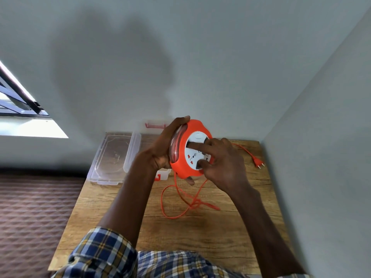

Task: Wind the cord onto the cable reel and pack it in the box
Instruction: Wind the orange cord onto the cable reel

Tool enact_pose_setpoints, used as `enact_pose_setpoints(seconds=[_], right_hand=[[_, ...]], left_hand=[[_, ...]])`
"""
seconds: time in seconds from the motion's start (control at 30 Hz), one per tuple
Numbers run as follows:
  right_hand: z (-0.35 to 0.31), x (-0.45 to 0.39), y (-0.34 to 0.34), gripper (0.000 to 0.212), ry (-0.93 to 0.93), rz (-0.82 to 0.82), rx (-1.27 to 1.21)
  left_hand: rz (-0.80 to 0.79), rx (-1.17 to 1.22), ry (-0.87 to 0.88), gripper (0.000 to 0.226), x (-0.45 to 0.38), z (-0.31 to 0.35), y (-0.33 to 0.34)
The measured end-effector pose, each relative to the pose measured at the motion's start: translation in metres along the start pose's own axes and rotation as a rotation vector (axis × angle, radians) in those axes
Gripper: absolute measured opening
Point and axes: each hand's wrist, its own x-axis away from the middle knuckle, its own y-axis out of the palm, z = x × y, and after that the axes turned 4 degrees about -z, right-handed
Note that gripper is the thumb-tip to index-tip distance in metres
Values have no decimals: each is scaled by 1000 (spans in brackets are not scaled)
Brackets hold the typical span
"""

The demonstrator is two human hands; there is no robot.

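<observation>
Brown quilted bedding (34,213) lies at the far left, beside the wooden table (124,213). At the table's far left corner sits a clear plastic box (112,159) with its lid off, and a clear lid (155,125) with a red handle leans on the wall behind it. The left hand (166,145) holds the reel (190,149) up above the table, its fingers (181,120) curled over the far rim and thumb under the near edge. The reel is orange with a white socket face and wound cord showing at its side. The right hand (222,159) touches that face, forefinger stretched across it, the other fingers curled at the rim. Orange cord (180,199) hangs from the reel, loops and tangles on the table, and runs right to the plug (259,163) lying near the right wall.
</observation>
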Motion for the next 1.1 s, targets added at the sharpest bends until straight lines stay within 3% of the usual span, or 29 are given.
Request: enact_pose_setpoints(seconds=[0.17,0.23,0.37,0.43,0.5,0.6,0.8,1.0,1.1], right_hand=[[-16,-2,7,76,358,84,-353],[-22,-2,8,79,420,88,-377],[-19,2,1,69,269,98,-151],[-13,2,-5,48,154,162,-125],[-3,0,-10,34,-14,116,-169],[10,-3,-15,56,-176,-54,-168],[8,-9,-12,61,-199,-203,-11],[-7,-12,-9,60,-132,-83,15],[-15,-13,-7,68,45,-33,-126]], left_hand=[[10,10,-1,66,-3,-2,3],[-3,16,-14,70,-3,-2,5],[-35,16,15,70,0,-1,3],[-48,50,23,69,2,0,2],[-32,93,39,70,3,1,0],[-17,132,64,70,4,-1,-4],[3,86,41,68,3,-3,-8],[36,91,68,65,3,-1,-9],[13,92,63,64,4,0,-8]])
